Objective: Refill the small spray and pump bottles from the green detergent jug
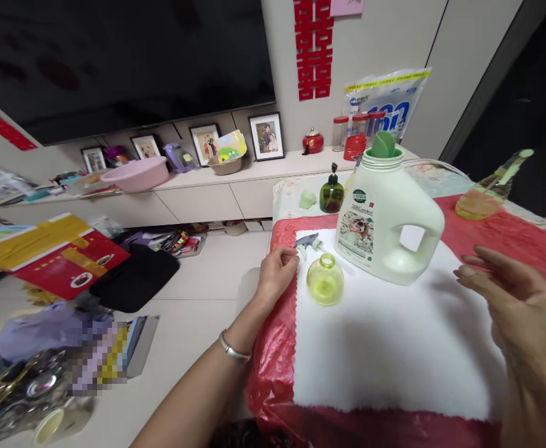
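Note:
My left hand is at the left edge of the white cloth, its fingers curled together at the nozzle end of a grey and pale green spray trigger head. The hand partly hides that end. Beside it an open yellow-green round bottle stands upright with some liquid low inside. A large pale green detergent jug stands behind, uncapped, with a green scoop-like piece in its mouth. My right hand hovers over the right side of the cloth, fingers stretched out, holding nothing.
The white cloth lies on a red plastic table cover. At the back stand a dark green pump bottle and a crumpled green piece. A clear spray bottle stands right. Boxes and bags crowd the floor left.

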Tool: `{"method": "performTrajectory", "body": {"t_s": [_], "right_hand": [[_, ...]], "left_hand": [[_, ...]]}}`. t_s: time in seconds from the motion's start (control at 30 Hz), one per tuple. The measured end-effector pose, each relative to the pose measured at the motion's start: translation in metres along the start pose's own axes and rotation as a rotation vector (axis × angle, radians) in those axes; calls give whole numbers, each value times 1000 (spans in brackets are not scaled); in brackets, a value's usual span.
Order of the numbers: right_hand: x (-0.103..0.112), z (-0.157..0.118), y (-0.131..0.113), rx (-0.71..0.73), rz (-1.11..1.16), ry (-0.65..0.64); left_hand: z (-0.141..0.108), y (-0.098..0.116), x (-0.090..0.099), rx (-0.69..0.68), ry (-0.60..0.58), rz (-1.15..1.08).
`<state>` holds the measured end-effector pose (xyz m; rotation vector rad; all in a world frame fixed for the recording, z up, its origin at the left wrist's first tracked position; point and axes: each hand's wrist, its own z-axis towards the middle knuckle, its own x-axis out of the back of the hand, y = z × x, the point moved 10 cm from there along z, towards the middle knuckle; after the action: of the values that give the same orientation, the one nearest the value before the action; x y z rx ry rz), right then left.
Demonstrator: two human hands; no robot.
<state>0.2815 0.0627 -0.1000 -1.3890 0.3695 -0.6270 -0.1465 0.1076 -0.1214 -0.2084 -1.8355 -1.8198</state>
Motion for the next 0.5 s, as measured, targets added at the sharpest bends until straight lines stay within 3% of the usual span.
{"method": "performTrajectory", "body": {"t_s": [0.27,0.5], "right_hand": [[-3,-6,-5,-31,-15,-33],[1,0,10,-54,-40,-50]], "left_hand": [[34,-1,-26,64,-32,403],[51,-18,-31,159,-39,451]]}}
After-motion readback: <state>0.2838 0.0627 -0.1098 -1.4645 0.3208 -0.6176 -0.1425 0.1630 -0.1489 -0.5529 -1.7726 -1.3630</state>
